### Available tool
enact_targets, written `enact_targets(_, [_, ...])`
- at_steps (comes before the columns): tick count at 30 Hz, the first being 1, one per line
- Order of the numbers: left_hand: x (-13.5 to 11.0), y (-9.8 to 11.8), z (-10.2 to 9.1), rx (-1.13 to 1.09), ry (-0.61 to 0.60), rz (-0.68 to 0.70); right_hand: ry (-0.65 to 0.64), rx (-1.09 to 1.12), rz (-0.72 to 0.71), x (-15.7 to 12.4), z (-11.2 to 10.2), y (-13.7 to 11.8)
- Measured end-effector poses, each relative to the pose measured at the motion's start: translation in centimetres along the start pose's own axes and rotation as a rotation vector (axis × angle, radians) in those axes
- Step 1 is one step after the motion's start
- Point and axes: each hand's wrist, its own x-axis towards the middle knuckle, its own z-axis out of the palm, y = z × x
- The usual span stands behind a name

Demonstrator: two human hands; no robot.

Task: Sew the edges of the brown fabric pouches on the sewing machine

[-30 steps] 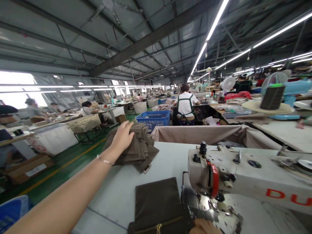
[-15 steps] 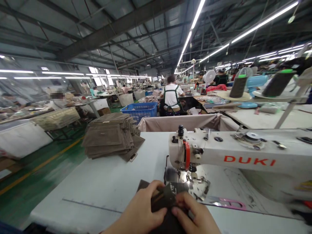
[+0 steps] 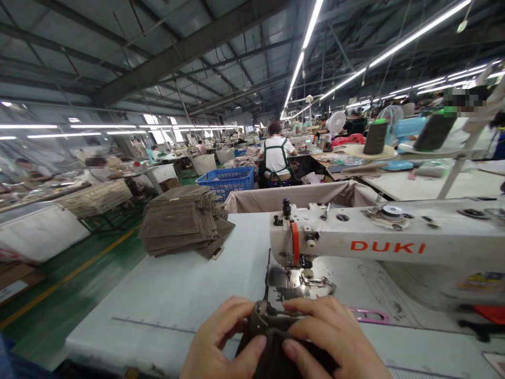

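A dark brown fabric piece is gathered between my two hands at the table's front edge, just before the sewing machine. My left hand grips its left side, thumb on top and fingers curled behind. On the other side, my right hand pinches the cloth between thumb and fingers. A folded edge of the fabric stands up between them, close to the metal needle plate. Pink thread snips lie right of my right hand, partly hidden behind it.
A stack of brown fabric pieces sits at the table's back left. Behind the table are a cloth-lined bin and a blue basket. A person in a white shirt sits beyond. Thread cones stand at right.
My right hand has spread further over the fabric, and the cloth has been turned so a folded edge stands up. The view has shifted slightly, and the snips are now more covered.
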Motion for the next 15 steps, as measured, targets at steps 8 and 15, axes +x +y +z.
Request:
enact_targets(8, [-0.66, 0.55, 0.77, -0.247, -0.015, -0.175, -0.036, 0.210, 0.181, -0.63, -0.07, 0.00])
enact_targets(15, [-0.89, 0.41, 1.07, -0.410, -0.025, -0.267, 0.017, 0.266, 0.219, -0.39, -0.58, -0.40])
